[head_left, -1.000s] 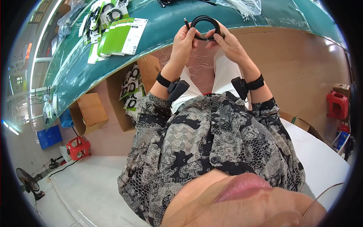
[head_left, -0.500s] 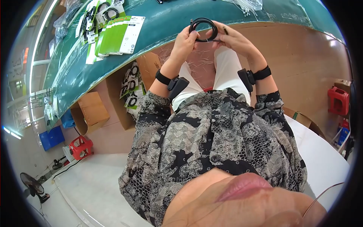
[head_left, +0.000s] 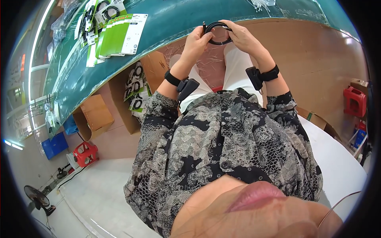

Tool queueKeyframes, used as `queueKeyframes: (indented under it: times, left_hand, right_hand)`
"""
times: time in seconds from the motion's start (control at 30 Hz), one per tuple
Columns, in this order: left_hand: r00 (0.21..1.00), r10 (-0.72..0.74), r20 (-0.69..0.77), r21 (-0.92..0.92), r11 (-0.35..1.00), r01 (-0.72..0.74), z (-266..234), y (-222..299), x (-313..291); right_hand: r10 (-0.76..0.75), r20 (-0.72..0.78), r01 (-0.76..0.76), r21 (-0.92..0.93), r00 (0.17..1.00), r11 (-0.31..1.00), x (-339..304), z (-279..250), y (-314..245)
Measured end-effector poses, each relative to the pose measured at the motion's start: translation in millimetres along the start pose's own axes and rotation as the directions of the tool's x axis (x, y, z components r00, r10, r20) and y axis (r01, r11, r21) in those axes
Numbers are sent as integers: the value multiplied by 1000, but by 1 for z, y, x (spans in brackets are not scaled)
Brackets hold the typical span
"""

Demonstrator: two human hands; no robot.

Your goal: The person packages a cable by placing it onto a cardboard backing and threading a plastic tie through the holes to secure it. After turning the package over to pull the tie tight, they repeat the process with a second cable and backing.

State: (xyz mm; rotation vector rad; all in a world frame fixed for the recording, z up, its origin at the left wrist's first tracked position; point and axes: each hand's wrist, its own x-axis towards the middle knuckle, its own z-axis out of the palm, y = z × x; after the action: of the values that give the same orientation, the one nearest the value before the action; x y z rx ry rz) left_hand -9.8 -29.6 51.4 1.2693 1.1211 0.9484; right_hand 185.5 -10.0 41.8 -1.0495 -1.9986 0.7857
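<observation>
A coiled black cable (head_left: 218, 42) is held between my two hands, above my lap and just off the table's near edge. My left hand (head_left: 196, 42) pinches the left side of the loop, where a connector end pokes up beside the thumb. On the coil's upper right side, my right hand (head_left: 245, 39) closes its thumb and fingers on the loop. Fingertips behind the coil are partly hidden. A small pale tie shows at the bottom of the loop.
Green-and-white packaging cards (head_left: 119, 36) lie fanned on the green table (head_left: 166, 23), beside packaged black cables (head_left: 104, 12). An open carton (head_left: 124, 104) with carded cables stands below. A red stool (head_left: 85, 154) is at left, a brown board (head_left: 305, 59) at right.
My right hand has moved in from the coil's lower right to grip its upper right side. A loose cable end near those fingers no longer shows. The table has shifted slightly in view.
</observation>
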Motion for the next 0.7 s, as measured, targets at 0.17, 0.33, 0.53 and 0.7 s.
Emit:
queueKeyframes:
  times: [0.17, 0.33, 0.53, 0.7]
  left_hand:
    - [943, 331, -17, 451, 845, -288, 2, -18, 8]
    - [951, 309, -4, 496, 826, -267, -4, -7, 18]
    - [975, 213, 65, 573, 792, -211, -20, -5, 28]
    - [930, 318, 182, 829, 459, -320, -28, 3, 21]
  right_hand:
    - [-43, 59, 49, -107, 997, 993, 3, -3, 6]
    - [228, 71, -239, 256, 971, 937, 4, -4, 0]
    - [354, 341, -488, 516, 871, 704, 4, -7, -6]
    - [329, 488, -587, 631, 808, 507, 6, 7, 6]
